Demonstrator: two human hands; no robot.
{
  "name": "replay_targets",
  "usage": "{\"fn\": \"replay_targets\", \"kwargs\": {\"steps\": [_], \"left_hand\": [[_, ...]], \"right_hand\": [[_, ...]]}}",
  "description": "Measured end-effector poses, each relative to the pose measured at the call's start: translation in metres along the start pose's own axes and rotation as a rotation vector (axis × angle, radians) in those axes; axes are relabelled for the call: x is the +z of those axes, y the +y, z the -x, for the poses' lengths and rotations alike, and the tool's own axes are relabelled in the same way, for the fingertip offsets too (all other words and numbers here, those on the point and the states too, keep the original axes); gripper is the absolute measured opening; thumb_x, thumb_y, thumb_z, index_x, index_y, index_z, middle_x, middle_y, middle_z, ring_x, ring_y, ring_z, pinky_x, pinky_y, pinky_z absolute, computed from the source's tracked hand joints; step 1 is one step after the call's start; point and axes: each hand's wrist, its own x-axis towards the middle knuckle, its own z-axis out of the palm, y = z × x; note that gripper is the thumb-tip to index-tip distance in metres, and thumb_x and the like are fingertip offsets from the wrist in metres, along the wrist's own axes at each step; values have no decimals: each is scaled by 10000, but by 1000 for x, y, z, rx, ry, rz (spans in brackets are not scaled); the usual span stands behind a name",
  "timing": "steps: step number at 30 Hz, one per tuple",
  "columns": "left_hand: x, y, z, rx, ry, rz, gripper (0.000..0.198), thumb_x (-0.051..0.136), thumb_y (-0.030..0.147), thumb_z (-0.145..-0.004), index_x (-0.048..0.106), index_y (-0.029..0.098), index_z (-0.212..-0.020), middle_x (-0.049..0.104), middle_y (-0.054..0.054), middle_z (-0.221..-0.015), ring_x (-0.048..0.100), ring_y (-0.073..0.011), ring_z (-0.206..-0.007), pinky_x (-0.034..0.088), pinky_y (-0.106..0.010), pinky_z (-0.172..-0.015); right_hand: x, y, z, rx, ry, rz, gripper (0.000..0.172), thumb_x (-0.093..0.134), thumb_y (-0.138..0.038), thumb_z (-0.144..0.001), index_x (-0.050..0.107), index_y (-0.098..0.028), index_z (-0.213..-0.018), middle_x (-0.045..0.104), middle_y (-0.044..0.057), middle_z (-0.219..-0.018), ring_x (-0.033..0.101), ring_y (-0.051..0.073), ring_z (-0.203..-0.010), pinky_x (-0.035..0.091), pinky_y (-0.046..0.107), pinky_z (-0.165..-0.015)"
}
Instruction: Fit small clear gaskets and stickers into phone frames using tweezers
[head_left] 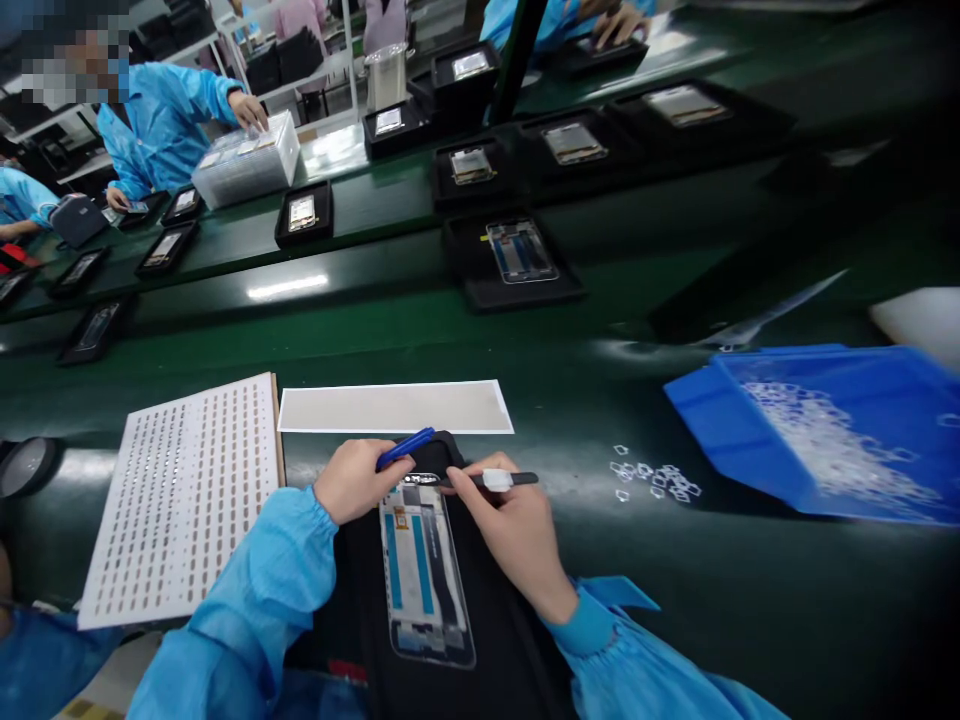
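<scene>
The left hand (364,480) is closed with thumb and fingers pinching a blue pen-like tool (405,448), which slants up to the right; the right hand (517,520) pinches a dark slim tool (525,478) with a white wrap (496,480) around its middle, its tip pointing left over the upper end of a phone frame (427,570); whether that tip touches the frame is too small to tell. The phone frame, with 2 blue strips (421,570) along it, lies in a black tray (517,655) on the green counter (585,400), below and between the 2 hands.

To the left lies a white sheet (259,450) bearing rows of small brown pieces (214,480); just beside it, beyond the tray, is a pale strip (397,408) with a white border; to the right, small clear rings (660,482) lie loose near a blue bin (772,470) which holds a heap of similar rings (832,440).

Farther off, another black tray (484,295) carries a second phone frame (521,252); at upper left, a co-worker (161,120) in blue rests 1 hand on a clear box (251,165).
</scene>
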Motion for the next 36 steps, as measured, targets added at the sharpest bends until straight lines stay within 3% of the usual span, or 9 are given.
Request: {"fn": "replay_targets", "kwargs": {"steps": [6,15,24,36], "left_hand": [[-3,4,-6,20,-67,-58,223,502,260,-853,688,175,-762,595,17,-626,519,-126,-588,346,-227,-590],[-3,7,-7,0,-67,-190,219,517,303,-855,700,202,-790,616,8,-629,545,-140,-592,325,-237,-571],[-1,9,-6,-35,-90,-302,234,521,384,-866,706,246,-831,681,6,-709,627,-172,-685,363,-246,-572],[0,16,-11,-13,-135,-457,241,544,423,-883,704,285,-999,743,-16,-866,688,-224,-873,480,-272,-701]], "right_hand": [[1,-2,0,8,18,16,408,583,-537,-898,604,-195,-679,610,37,-685,602,192,-622,430,275,-554],[2,-5,0,1,36,19,367,588,-478,-892,606,-193,-661,607,33,-666,599,183,-608,421,261,-531],[2,-1,1,-29,41,19,315,610,-418,-897,586,-188,-682,605,7,-659,593,158,-573,407,241,-518],[-2,1,5,-70,35,63,282,603,-392,-902,567,-192,-708,587,1,-639,581,155,-548,386,243,-492]]}}
